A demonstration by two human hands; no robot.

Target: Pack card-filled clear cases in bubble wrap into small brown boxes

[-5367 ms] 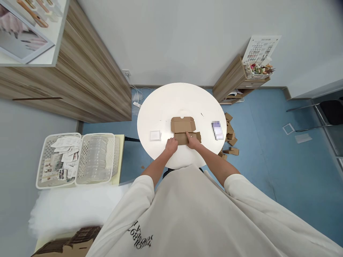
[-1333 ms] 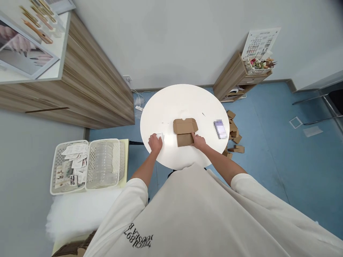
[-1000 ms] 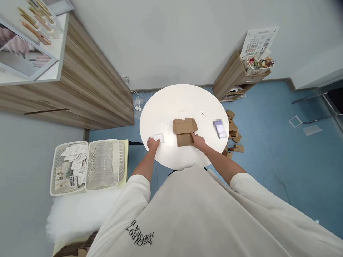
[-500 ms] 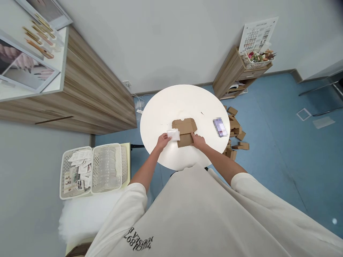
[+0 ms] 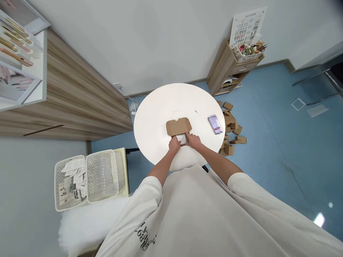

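A small brown cardboard box (image 5: 179,127) lies on the round white table with its lid flap raised on the far side. A white packet (image 5: 182,138) sits inside the tray of the box. My left hand (image 5: 174,144) is closed around the left side of the box, its thumb by the packet. On the right side, my right hand (image 5: 194,140) grips the box wall, with fingers near the right corner of the lid. Parts of both side walls are hidden behind my fingers.
A blurred purple phone-like item (image 5: 215,124) lies on the right of the white table (image 5: 152,107). Several brown boxes (image 5: 230,123) are piled on the floor to the right. White baskets (image 5: 88,178) with packets and clear plastic pieces stand at left. A wood-grain cabinet (image 5: 88,89) is beyond them.
The white packet has gone from my left hand beside the box into its tray. My left hand has moved right onto the box, whose side walls now stand up. The view has shifted slightly.
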